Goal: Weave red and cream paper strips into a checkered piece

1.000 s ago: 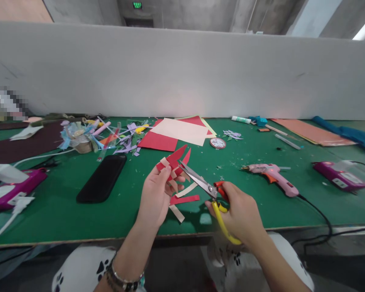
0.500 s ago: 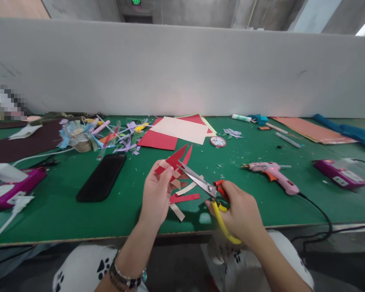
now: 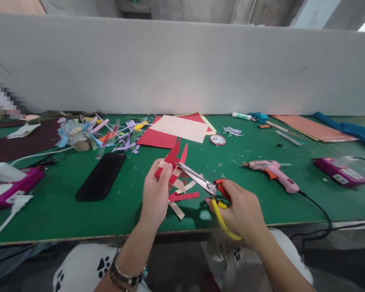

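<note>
We can see a glue stick (image 3: 241, 116) with a green and white label in the upper right of the frame, but its words are too small to read. The purple box (image 3: 340, 171) at the right and the other purple box (image 3: 18, 190) at the lower left have pale labels too blurry for us to read.

Our left arm comes up from the bottom, leaning right. Our left hand (image 3: 156, 188) pinches the red and cream paper (image 3: 168, 162) in the middle of the frame, thumb on top. Our right arm slants up and left from the lower right corner. Our right hand (image 3: 241, 207) grips the scissors (image 3: 209, 186) by the red and yellow handles. The tips point left at the paper's edge; we can't tell if they touch it. Loose strips (image 3: 187, 197) lie below on the green surface (image 3: 225, 162).
</note>
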The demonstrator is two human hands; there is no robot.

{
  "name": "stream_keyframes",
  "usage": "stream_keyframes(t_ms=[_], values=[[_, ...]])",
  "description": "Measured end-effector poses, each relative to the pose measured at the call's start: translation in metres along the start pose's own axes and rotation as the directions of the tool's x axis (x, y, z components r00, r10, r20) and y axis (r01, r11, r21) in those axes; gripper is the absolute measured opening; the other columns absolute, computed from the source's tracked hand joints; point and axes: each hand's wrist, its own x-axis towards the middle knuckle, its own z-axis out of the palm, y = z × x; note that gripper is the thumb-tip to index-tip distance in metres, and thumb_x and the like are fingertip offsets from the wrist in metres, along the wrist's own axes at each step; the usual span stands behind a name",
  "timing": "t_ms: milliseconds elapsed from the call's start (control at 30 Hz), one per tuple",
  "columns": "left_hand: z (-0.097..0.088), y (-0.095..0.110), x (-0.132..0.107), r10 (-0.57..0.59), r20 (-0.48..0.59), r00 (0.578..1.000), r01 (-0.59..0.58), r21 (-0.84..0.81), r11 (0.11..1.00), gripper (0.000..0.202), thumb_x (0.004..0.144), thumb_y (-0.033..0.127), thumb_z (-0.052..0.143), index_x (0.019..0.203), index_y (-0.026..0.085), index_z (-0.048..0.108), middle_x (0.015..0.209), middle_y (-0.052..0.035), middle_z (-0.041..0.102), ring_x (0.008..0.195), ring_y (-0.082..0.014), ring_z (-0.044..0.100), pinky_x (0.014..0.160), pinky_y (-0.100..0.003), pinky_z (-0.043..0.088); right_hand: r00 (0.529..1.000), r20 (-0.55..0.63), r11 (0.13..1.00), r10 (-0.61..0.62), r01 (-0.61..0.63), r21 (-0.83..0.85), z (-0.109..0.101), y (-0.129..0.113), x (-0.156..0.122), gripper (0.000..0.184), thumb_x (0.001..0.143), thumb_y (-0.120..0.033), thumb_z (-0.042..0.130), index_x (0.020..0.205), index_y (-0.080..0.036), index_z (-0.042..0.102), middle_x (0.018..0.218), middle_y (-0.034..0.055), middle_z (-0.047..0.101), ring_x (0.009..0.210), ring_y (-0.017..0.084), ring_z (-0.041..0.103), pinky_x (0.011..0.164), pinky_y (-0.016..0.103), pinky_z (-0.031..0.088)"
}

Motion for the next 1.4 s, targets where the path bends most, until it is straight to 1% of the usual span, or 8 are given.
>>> stream_keyframes(t_ms=[100, 300, 467, 667, 900, 1100, 1267, 1400], values=[[-0.0014, 0.0007, 0.0012, 0.017, -0.016, 1.0, -0.016, 0.039, 0.999, 0.018, 0.074, 0.037, 0.054, 0.068, 0.021, 0.048, 0.049, 0.0055, 0.056, 0.041, -0.0095, 0.053, 0.038, -0.018, 0.039, 1.0, -0.01, 1.0, -0.015, 0.014, -0.017, -0.0009, 0.0016, 0.0003, 0.036, 0.074, -0.052, 0.043, 0.066, -0.018, 0.052, 0.058, 0.0023, 0.057, 0.047, 0.012, 0.048, 0.044, 0.02, 0.027], [-0.0012, 0.0056, 0.0015, 0.096, -0.009, 0.995, -0.093, 0.169, 0.981, 0.016, 0.072, 0.034, 0.056, 0.066, 0.02, 0.051, 0.052, 0.0028, 0.06, 0.047, -0.0111, 0.057, 0.046, -0.019, 0.044, 0.999, -0.029, 0.999, -0.035, 0.035, -0.025, -0.0012, 0.003, 0.0, 0.035, 0.074, -0.051, 0.044, 0.067, -0.018, 0.052, 0.061, 0.0023, 0.058, 0.049, 0.012, 0.05, 0.045, 0.02, 0.027], [-0.0006, 0.0049, 0.0002, 0.119, -0.013, 0.993, -0.114, 0.203, 0.973, 0.016, 0.073, 0.033, 0.056, 0.066, 0.02, 0.051, 0.052, 0.0027, 0.06, 0.047, -0.0119, 0.058, 0.044, -0.018, 0.043, 0.999, -0.021, 1.0, -0.027, 0.027, -0.009, -0.0001, 0.001, -0.0005, 0.037, 0.075, -0.053, 0.042, 0.066, -0.018, 0.052, 0.059, 0.0024, 0.057, 0.049, 0.013, 0.05, 0.045, 0.021, 0.027], [-0.0026, 0.0058, 0.0009, 0.166, 0.009, 0.986, -0.161, 0.286, 0.945, 0.012, 0.076, 0.028, 0.053, 0.067, 0.02, 0.051, 0.044, 0.005, 0.055, 0.044, -0.0104, 0.056, 0.043, -0.016, 0.04, 0.998, -0.025, 0.999, -0.049, 0.049, -0.015, -0.0004, 0.0006, -0.0002, 0.036, 0.076, -0.052, 0.042, 0.069, -0.017, 0.053, 0.059, 0.0027, 0.058, 0.049, 0.013, 0.051, 0.045, 0.021, 0.028], [-0.004, 0.0071, 0.0017, 0.175, 0.018, 0.984, -0.173, 0.269, 0.947, 0.01, 0.074, 0.027, 0.055, 0.067, 0.019, 0.053, 0.051, 0.0036, 0.06, 0.045, -0.0104, 0.057, 0.046, -0.018, 0.043, 0.998, -0.028, 0.998, -0.055, 0.054, -0.021, -0.0001, 0.0012, 0.0, 0.04, 0.077, -0.053, 0.039, 0.066, -0.018, 0.052, 0.054, 0.0018, 0.055, 0.046, 0.011, 0.048, 0.044, 0.02, 0.026], [-0.0024, 0.0081, 0.0008, 0.146, 0.019, 0.989, -0.146, 0.274, 0.951, 0.012, 0.074, 0.028, 0.055, 0.066, 0.02, 0.051, 0.045, 0.0058, 0.056, 0.034, -0.0086, 0.05, 0.037, -0.016, 0.037, 0.996, -0.024, 0.996, -0.081, 0.08, -0.039, -0.0015, 0.0, 0.001, 0.043, 0.079, -0.053, 0.035, 0.058, -0.018, 0.048, 0.048, 0.0004, 0.05, 0.041, 0.01, 0.043, 0.042, 0.02, 0.023], [-0.0047, 0.0061, 0.0036, 0.157, 0.052, 0.986, -0.166, 0.303, 0.939, 0.013, 0.076, 0.028, 0.051, 0.066, 0.021, 0.047, 0.044, 0.0062, 0.055, 0.031, -0.0077, 0.047, 0.036, -0.016, 0.036, 0.997, 0.053, 0.999, -0.048, 0.047, 0.021, -0.0021, -0.0007, 0.002, 0.042, 0.079, -0.052, 0.036, 0.054, -0.019, 0.044, 0.044, -0.001, 0.045, 0.039, 0.009, 0.038, 0.041, 0.02, 0.021], [-0.005, 0.0058, 0.0037, 0.192, 0.05, 0.98, -0.197, 0.335, 0.921, 0.013, 0.077, 0.028, 0.049, 0.067, 0.02, 0.046, 0.045, 0.0058, 0.054, 0.031, -0.0074, 0.046, 0.035, -0.016, 0.035, 0.986, 0.169, 0.992, 0.009, -0.03, 0.12, -0.0017, 0.0001, 0.0023, 0.043, 0.076, -0.052, 0.039, 0.049, -0.02, 0.032, 0.042, -0.0039, 0.037, 0.038, 0.008, 0.028, 0.04, 0.019, 0.02]])
